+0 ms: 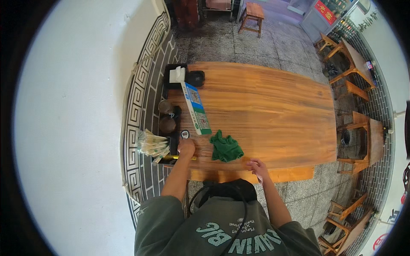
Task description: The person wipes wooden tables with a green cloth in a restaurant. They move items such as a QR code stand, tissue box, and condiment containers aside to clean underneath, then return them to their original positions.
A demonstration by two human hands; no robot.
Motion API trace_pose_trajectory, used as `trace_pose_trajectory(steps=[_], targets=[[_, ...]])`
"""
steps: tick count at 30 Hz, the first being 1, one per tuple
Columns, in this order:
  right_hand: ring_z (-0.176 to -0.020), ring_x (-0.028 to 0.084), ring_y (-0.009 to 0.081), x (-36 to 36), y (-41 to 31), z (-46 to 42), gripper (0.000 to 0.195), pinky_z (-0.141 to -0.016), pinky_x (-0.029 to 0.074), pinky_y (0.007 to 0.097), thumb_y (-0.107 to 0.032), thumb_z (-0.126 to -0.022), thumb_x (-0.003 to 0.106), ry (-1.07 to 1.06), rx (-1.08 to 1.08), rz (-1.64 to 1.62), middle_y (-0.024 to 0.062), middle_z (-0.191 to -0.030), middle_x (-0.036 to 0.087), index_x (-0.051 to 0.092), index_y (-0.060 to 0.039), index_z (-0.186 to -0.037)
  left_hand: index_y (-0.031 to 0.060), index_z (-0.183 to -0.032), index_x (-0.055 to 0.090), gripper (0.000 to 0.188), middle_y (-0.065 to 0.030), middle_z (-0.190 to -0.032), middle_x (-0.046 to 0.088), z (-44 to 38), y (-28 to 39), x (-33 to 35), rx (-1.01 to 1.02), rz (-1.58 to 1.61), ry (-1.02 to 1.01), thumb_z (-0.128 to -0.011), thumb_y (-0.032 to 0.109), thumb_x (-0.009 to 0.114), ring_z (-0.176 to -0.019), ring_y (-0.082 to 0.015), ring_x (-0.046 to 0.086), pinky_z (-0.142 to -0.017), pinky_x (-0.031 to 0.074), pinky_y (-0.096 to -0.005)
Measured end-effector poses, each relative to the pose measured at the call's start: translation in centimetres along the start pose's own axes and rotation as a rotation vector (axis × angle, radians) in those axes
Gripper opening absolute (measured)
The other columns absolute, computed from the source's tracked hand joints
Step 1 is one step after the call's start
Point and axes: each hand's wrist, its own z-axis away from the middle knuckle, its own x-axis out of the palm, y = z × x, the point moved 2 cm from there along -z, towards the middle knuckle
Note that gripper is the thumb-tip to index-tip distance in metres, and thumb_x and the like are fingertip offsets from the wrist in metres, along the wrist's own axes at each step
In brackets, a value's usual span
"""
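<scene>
My left hand [186, 147] is at the table's left side, fingers curled in beside a small round dark object with a pale top [184, 134]; whether it grips this is unclear. Left of that hand stands a dark holder with wrapped chopsticks [153, 144], and a yellow stick [175, 157] lies by the wrist. A crumpled green cloth [225, 146] rests on the wooden table [272, 115] between my hands. Over the near edge, right of the cloth, is my right hand [257, 169], fingers loosely bent and apart, holding nothing visible.
A sign with printed codes [196, 108] stands beyond the cloth. Along the wall are brown-lidded jars [167, 124], a black bowl [196, 78] and a napkin holder [177, 74]. A wooden bench [282, 174] borders the near edge; a stool [254, 14] stands beyond the table.
</scene>
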Motion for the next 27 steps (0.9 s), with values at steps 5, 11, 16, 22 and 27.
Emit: trace_pose_trajectory(steps=[5,11,16,22,27], targets=[[-0.095,0.061,0.0216,-4.3,1.7,-0.1,0.038,-0.073,0.050,0.0321,-0.023,-0.087,0.066,0.418,-0.580,0.663,0.0144,-0.113,0.065,0.056,-0.0052,-0.119,0.0037,-0.117,0.059,0.041,-0.0225,-0.120,0.056,7.5,6.8,0.6,0.564,0.134,0.275,-0.094,0.037,0.055,-0.110,-0.0362,0.056,-0.086,0.047,-0.0538],[-0.138,0.020,0.0506,-6.4,1.0,-1.1,0.081,-0.112,0.023,0.0554,-0.032,-0.077,0.073,0.376,-0.521,1.146,0.0240,-0.152,0.025,0.034,-0.0128,-0.146,0.0301,-0.143,0.041,0.067,-0.0228,-0.157,0.004,8.2,12.8,7.4,0.783,0.143,0.472,-0.083,0.033,0.070,-0.137,-0.0601,0.004,-0.102,0.018,-0.0764],[-0.141,0.012,0.0506,-7.9,4.0,-2.1,0.091,-0.112,0.023,0.0571,-0.037,-0.076,0.073,0.334,-0.504,1.181,0.0208,-0.156,0.017,0.025,-0.0191,-0.152,0.0143,-0.116,0.060,0.037,-0.0193,-0.156,0.013,3.6,14.6,7.0,0.942,0.342,0.581,-0.085,-0.006,0.057,-0.139,-0.0557,0.009,-0.102,0.029,-0.0737],[-0.142,0.012,0.0488,-7.6,3.2,-1.5,0.087,-0.109,0.026,0.0609,-0.038,-0.078,0.073,0.348,-0.451,1.106,0.0175,-0.158,0.016,0.029,-0.0193,-0.151,0.0133,-0.094,0.061,0.015,-0.0207,-0.157,0.009,-1.7,16.8,-1.6,0.935,0.425,0.605,-0.082,0.006,0.064,-0.141,-0.0540,0.002,-0.107,0.017,-0.0723],[-0.143,0.013,0.0472,-7.0,2.2,-1.1,0.085,-0.109,0.026,0.0608,-0.036,-0.078,0.072,0.313,-0.374,1.064,0.0159,-0.158,0.016,0.029,-0.0204,-0.150,0.0156,-0.078,0.059,0.009,-0.0227,-0.158,0.005,-4.3,18.3,-1.6,0.831,0.490,0.513,-0.075,0.018,0.068,-0.142,-0.0515,-0.003,-0.108,0.001,-0.0721]])
